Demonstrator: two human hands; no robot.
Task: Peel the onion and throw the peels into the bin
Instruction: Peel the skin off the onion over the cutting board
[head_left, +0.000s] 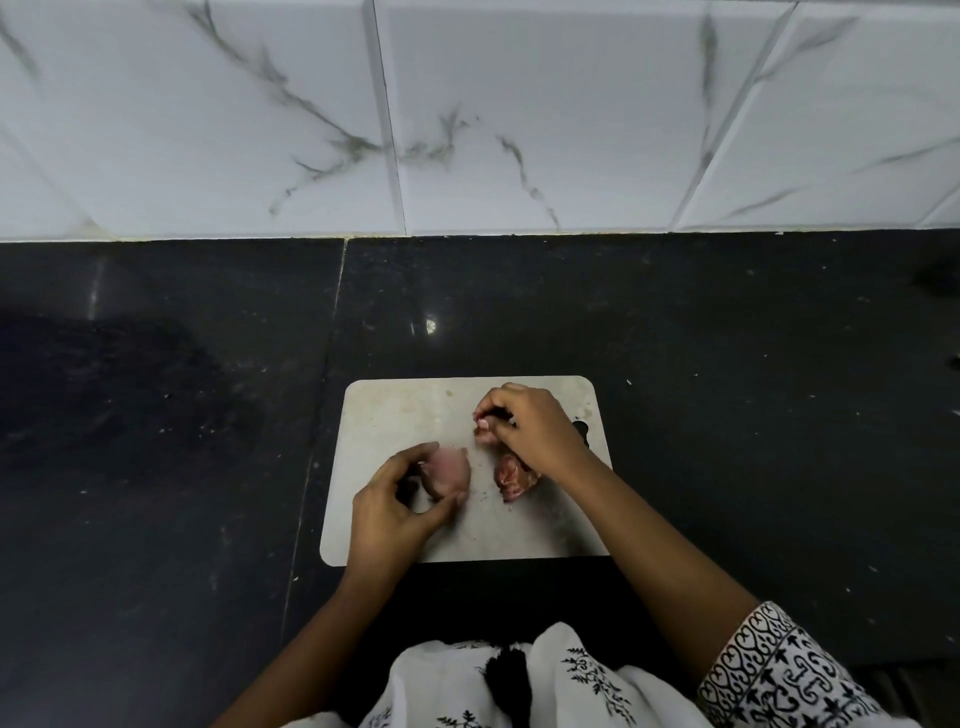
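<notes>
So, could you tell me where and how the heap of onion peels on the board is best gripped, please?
Probably from above on its near side, pinching across the heap of peels: it lies loose and crumpled on the cutting board, and the right hand overlaps its far edge.

The person is wearing a white garment (431, 686) printed with small black leafy sprigs, and a black tassel (511, 686) is hanging at its middle. The right sleeve (779, 670) is ending below the elbow in a broad band of black scrollwork. The left hand (395, 509) and right hand (530, 431) are showing bare.
</notes>
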